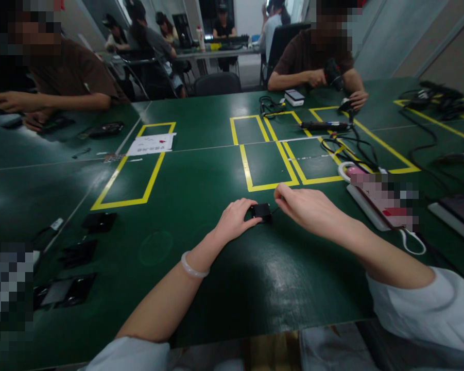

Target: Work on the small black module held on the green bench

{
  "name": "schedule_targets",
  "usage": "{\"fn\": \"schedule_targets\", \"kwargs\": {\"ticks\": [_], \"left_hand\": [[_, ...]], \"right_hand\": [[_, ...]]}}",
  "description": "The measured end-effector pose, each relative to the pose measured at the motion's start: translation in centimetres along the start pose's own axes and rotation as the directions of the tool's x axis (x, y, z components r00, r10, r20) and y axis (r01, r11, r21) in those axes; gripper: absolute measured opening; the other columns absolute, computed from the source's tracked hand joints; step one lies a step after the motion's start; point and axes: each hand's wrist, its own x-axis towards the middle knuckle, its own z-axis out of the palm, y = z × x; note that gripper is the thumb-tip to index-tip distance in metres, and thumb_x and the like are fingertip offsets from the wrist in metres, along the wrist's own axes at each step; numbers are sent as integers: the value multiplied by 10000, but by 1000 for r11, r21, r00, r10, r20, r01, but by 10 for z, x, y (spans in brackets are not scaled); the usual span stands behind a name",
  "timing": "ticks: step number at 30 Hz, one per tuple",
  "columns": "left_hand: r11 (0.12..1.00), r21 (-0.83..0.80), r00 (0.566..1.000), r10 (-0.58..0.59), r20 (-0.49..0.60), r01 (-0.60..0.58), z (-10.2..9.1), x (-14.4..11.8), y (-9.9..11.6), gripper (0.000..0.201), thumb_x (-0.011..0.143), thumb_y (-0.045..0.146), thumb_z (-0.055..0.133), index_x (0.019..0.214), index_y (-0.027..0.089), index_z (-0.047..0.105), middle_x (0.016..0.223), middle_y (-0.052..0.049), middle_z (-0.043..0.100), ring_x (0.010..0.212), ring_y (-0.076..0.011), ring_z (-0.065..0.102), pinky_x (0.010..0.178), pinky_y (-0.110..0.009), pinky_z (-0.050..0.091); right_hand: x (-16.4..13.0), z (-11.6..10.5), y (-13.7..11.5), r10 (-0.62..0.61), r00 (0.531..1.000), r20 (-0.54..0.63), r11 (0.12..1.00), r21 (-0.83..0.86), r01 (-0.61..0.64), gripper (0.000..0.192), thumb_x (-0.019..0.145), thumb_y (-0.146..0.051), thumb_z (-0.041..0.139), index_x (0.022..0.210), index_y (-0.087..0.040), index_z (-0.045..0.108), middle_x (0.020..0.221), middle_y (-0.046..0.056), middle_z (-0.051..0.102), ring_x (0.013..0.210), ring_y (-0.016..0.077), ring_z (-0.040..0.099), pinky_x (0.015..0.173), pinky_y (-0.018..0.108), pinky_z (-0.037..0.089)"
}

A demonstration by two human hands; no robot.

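Note:
On the green table, a small black box-shaped part (261,212) lies between my two hands. My left hand (236,220) grips its left side, thumb along the near edge and fingers over the far edge. To the right of the box my right hand (307,208) hovers with its fingers closed together. A thin dark piece (275,210) runs from the box's right side toward that hand; whether it is a cable or a tool tip I cannot tell. What the right fingers hold is hidden.
Yellow tape rectangles (273,186) mark the table, with an electric screwdriver (324,126) and cables on the right. A pink-covered item (382,198) lies near my right forearm. Several black parts (77,253) lie left. Across the table, a person holds a power drill (334,74).

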Motion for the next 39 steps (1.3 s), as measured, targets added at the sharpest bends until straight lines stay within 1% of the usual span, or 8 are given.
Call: {"fn": "schedule_targets", "kwargs": {"ticks": [5, 10, 12, 21, 26, 32, 35, 39], "left_hand": [[1000, -5, 1000, 7, -1, -7, 0, -1, -2, 379, 870, 458, 570, 1144, 200, 530, 1078, -55, 608, 991, -224, 569, 847, -353, 446], [1000, -2, 1000, 4, -8, -4, 0, -1, -1, 374, 865, 452, 577, 1142, 205, 531, 1073, -52, 608, 997, -225, 568, 848, -355, 446], [1000, 0, 1000, 5, -6, -5, 0, 0, -1, 370, 865, 453, 577, 1137, 206, 533, 1075, -52, 607, 998, -225, 568, 851, -355, 447], [1000, -4, 1000, 1, -11, -1, 1, 0, -1, 374, 864, 473, 568, 1133, 216, 534, 1066, -54, 606, 996, -228, 573, 859, -361, 451], [1000, -2, 1000, 1, -13, -1, 2, 0, 0, 374, 862, 462, 574, 1136, 212, 531, 1046, -50, 605, 983, -224, 570, 851, -358, 452], [1000, -9, 1000, -4, 0, 4, 1, 0, 1, 360, 869, 462, 561, 1130, 215, 538, 1055, -56, 602, 996, -226, 567, 857, -362, 452], [1000, -13, 1000, -4, 0, 4, 1, 0, 1, 369, 869, 466, 562, 1134, 212, 533, 1061, -56, 603, 997, -226, 567, 862, -367, 451], [1000, -9, 1000, -15, 3, 15, 1, -1, 1, 364, 864, 463, 568, 1132, 218, 537, 1059, -55, 604, 990, -229, 570, 861, -374, 452]], "right_hand": [[-2, -3, 0, -5, 1000, -3, 997, 83, 5, 92, 915, -255, 381, 968, -205, 438, 772, 16, 640, 654, 165, 596, 547, 257, 279], [0, -2, -1, 31, 1000, 4, 999, 6, -31, 193, 949, -376, 361, 943, -212, 463, 717, 18, 639, 609, 175, 584, 520, 265, 239], [1, 0, 0, 25, 1000, 5, 1000, -4, -25, 183, 955, -349, 346, 960, -208, 463, 716, 20, 639, 598, 173, 581, 511, 264, 229], [-2, 2, 4, -19, 999, -26, 993, 112, 22, 107, 936, -308, 387, 945, -217, 443, 808, 17, 637, 678, 164, 588, 539, 256, 276], [2, 9, -4, 74, 995, -62, 997, -3, -74, 245, 966, -390, 320, 945, -211, 486, 731, 28, 649, 626, 184, 589, 531, 271, 250], [1, 6, -4, 12, 995, -102, 997, 81, -3, 117, 920, -249, 377, 977, -191, 461, 797, 28, 645, 650, 160, 584, 569, 259, 304], [-1, 3, -4, -10, 996, -84, 997, 71, 16, 157, 938, -314, 369, 947, -199, 476, 780, 29, 650, 660, 167, 588, 568, 263, 298], [2, 6, -6, 28, 997, -78, 999, -34, -31, 255, 957, -392, 344, 928, -204, 513, 735, 35, 666, 636, 189, 602, 548, 278, 263]]}}
